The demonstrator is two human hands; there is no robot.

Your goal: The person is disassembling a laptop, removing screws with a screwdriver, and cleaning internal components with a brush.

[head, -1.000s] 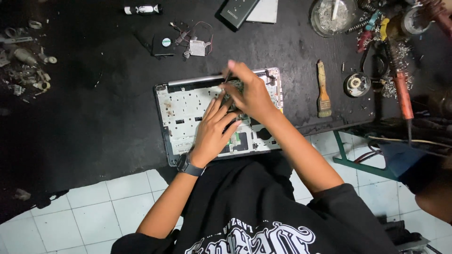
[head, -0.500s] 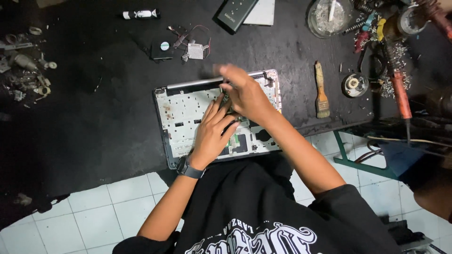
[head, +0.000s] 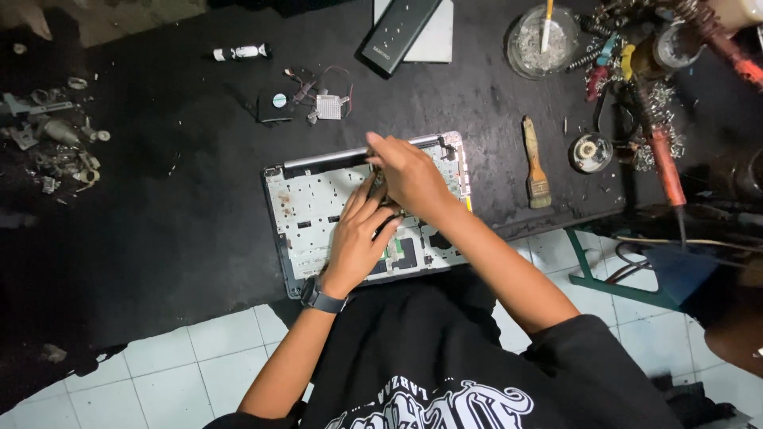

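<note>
Nearest, the left hand (head: 359,238), watch at the wrist, lies flat with fingers together on the opened laptop (head: 318,214). Beyond it the right hand (head: 409,176) curls over a small dark part at the hinge edge; whether it pinches it cannot be told. This laptop sits at the table (head: 175,199) edge, long axis left-right, hinge away. Farther off lie a brush (head: 534,163) and fan (head: 276,107).

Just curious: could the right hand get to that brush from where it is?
Probably yes. The right hand rests on the opened laptop, and the brush lies just beside it on the mat, with nothing between.
</note>
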